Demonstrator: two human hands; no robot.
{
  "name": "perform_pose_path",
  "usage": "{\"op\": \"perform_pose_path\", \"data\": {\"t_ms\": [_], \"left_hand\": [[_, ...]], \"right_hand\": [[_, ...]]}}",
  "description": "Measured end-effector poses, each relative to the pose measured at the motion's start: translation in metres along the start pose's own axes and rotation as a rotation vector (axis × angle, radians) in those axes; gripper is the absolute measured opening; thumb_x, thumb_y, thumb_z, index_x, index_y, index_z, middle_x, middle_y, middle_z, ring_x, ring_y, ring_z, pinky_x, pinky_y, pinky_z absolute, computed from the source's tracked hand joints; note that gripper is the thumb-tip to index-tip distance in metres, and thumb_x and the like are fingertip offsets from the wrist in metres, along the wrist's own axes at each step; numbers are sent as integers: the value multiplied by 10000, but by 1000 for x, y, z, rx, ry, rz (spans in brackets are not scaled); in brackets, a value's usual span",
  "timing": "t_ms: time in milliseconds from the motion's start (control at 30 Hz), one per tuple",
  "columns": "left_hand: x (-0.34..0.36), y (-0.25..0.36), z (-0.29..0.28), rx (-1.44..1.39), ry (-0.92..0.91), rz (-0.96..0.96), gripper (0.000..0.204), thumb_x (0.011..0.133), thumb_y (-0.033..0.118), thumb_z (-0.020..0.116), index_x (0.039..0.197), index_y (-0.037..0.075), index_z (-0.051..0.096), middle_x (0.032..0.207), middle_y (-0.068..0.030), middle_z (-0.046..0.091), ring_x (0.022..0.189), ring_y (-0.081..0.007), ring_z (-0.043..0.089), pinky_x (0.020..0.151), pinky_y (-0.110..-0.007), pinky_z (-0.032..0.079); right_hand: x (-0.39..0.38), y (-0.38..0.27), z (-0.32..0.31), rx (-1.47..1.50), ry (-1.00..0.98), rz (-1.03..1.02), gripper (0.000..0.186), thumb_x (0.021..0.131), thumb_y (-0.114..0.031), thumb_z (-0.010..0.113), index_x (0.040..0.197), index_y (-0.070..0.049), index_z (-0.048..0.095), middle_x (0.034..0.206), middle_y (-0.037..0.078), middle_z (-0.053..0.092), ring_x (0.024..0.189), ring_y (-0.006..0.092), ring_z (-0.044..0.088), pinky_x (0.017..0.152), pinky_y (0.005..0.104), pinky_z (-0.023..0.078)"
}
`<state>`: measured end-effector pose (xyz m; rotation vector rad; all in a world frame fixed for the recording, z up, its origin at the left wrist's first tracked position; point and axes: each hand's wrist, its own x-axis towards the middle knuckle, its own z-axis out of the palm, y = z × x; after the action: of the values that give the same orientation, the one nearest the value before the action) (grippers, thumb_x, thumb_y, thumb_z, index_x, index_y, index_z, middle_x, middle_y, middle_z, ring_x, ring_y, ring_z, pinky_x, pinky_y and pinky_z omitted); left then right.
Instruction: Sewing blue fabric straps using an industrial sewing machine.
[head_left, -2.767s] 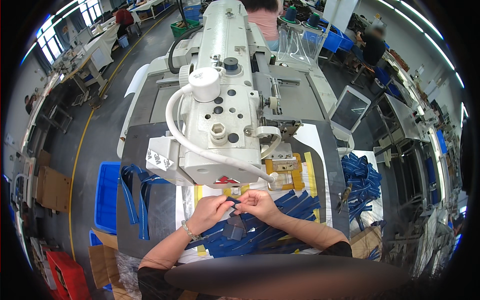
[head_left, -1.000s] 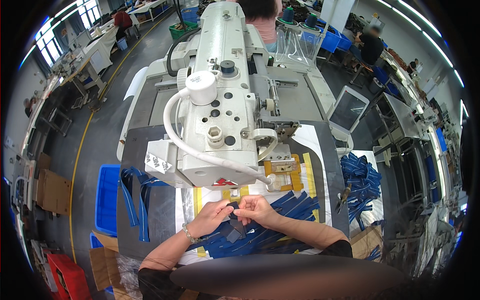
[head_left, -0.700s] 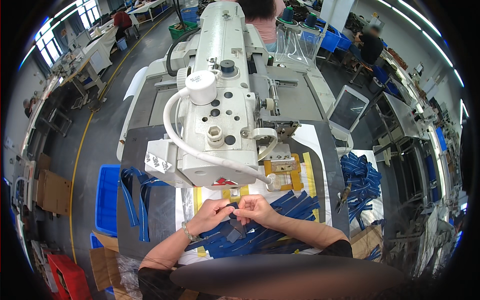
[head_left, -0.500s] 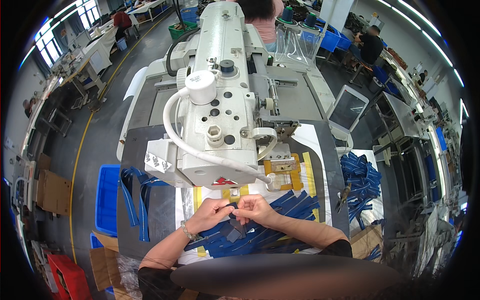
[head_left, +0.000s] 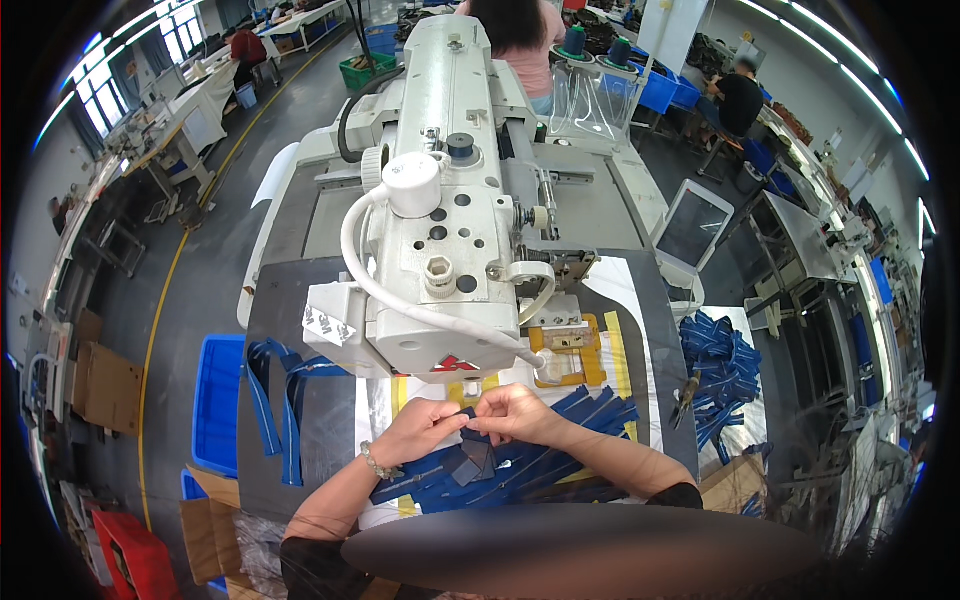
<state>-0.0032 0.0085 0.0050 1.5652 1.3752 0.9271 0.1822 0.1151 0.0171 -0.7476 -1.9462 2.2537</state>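
Observation:
My left hand (head_left: pixel 425 432), with a bracelet at its wrist, and my right hand (head_left: pixel 512 417) meet just in front of the white sewing machine head (head_left: pixel 420 330). Both pinch a small dark fabric piece (head_left: pixel 466 413), partly hidden by the fingers. Beneath them lie dark square patches (head_left: pixel 470 463) on many blue zipper strips (head_left: pixel 590 420), spread over white sheeting with yellow tape bands. A yellow clamp plate (head_left: pixel 595 350) sits behind my right hand, under the machine's side.
A tangled pile of blue zippers (head_left: pixel 720 370) lies right; more strips (head_left: pixel 292 425) hang left, beside a blue bin (head_left: pixel 210 400). Cardboard boxes flank the table. A screen (head_left: pixel 690 225) stands right of the machine, thread spools (head_left: pixel 574 42) behind. Several co-workers sit or stand farther back.
The view has tilted slightly, so the machine appears a little lower. My pinched fingers have shifted slightly on the dark piece; the zippers and patches look much the same.

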Motion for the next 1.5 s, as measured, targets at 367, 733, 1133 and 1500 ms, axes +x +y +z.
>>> {"op": "perform_pose_path", "data": {"t_ms": [367, 733, 1133, 1500], "left_hand": [[-7, 10, -2, 558, 228, 41, 186, 810, 235, 671, 765, 69, 599, 666, -74, 566, 655, -227, 579, 638, -319, 473], [-9, 10, 13, 866, 268, 334, 408, 765, 250, 671, 1123, 71, 593, 1048, -49, 563, 924, -201, 515, 759, -327, 407], [-7, 18, 15, 916, 269, 260, 378, 795, 284, 643, 1115, 85, 618, 1108, -58, 534, 1005, -195, 472, 788, -370, 326], [-6, 3, -1, 907, 97, 319, 446, 838, 264, 596, 1242, 88, 529, 1244, -43, 536, 1134, -167, 497, 962, -441, 315]], "right_hand": [[19, 13, -14, 174, 184, 68, 221, 847, -186, 667, 696, -42, 594, 596, 36, 591, 443, 76, 529, 392, 207, 396], [27, 2, -14, 80, 204, 175, 217, 880, -225, 602, 893, -73, 448, 654, 25, 550, 538, 103, 538, 482, 233, 432], [40, -10, -25, -80, 164, 281, 241, 859, -233, 613, 854, -22, 495, 571, 65, 565, 392, 139, 523, 360, 253, 416], [28, 26, -44, -882, 210, -595, 154, 835, -198, 624, 805, -54, 580, 706, 28, 624, 609, 175, 632, 525, 310, 516]]}}
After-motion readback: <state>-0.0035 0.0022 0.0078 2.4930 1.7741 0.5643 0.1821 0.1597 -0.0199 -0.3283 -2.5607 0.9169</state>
